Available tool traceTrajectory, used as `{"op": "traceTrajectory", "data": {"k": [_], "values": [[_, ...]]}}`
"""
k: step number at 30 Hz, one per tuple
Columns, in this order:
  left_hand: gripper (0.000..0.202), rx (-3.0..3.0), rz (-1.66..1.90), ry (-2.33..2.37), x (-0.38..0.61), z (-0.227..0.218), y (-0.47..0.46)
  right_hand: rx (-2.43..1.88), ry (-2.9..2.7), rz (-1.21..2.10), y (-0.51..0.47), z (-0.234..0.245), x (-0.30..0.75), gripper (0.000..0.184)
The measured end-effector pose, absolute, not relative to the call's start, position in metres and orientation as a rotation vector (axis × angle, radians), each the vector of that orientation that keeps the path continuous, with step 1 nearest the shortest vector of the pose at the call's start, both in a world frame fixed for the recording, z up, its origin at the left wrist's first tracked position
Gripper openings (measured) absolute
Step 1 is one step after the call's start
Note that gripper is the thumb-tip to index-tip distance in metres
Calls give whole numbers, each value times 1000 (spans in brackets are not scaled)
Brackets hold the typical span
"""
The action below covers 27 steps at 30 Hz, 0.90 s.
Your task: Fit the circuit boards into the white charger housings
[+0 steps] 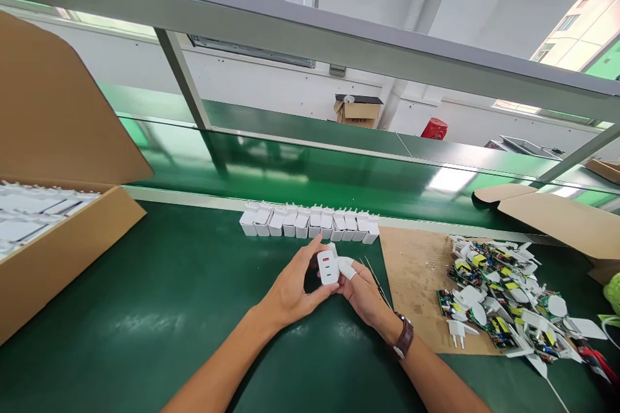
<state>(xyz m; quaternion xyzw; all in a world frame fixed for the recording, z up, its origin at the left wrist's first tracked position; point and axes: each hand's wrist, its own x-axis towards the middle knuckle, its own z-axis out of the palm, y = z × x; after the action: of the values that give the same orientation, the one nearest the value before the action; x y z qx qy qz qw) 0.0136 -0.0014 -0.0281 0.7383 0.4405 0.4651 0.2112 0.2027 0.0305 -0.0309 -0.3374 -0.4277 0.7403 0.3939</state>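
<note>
Between my two hands is a white charger (328, 267), its port face with a red-lined slot and two smaller slots turned up toward me. My left hand (293, 284) grips it from the left, with thumb below and fingers above. From the other side my right hand (361, 290), with white covers on its fingertips and a watch at the wrist, closes on its edge. A pair of thin dark tweezers (376, 279) shows beside the right hand; whether it is held there I cannot tell. Just beyond stands a row of several open white charger housings (310, 223).
At right, several circuit boards with white plug parts (508, 300) are heaped on a brown cardboard sheet (411, 271). An open carton (72, 258) of white pieces stands at left. A green conveyor belt (290, 168) runs behind, under a metal frame bar (310, 26).
</note>
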Motion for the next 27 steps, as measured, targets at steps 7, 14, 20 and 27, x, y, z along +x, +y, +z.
{"op": "traceTrajectory", "data": {"k": [7,14,20,27], "values": [[89,2104,1365,1228,12,-27,-1,-806,-1070,1945,27,-33,200,43],[91,2132,1360,1205,12,-26,-2,-810,-1100,1937,28,-35,202,44],[91,2170,1316,1224,12,-20,-2,-864,-1196,1841,28,-37,202,47],[85,2172,1005,1438,9,-25,1,-1077,-1671,997,24,-36,203,30]]}}
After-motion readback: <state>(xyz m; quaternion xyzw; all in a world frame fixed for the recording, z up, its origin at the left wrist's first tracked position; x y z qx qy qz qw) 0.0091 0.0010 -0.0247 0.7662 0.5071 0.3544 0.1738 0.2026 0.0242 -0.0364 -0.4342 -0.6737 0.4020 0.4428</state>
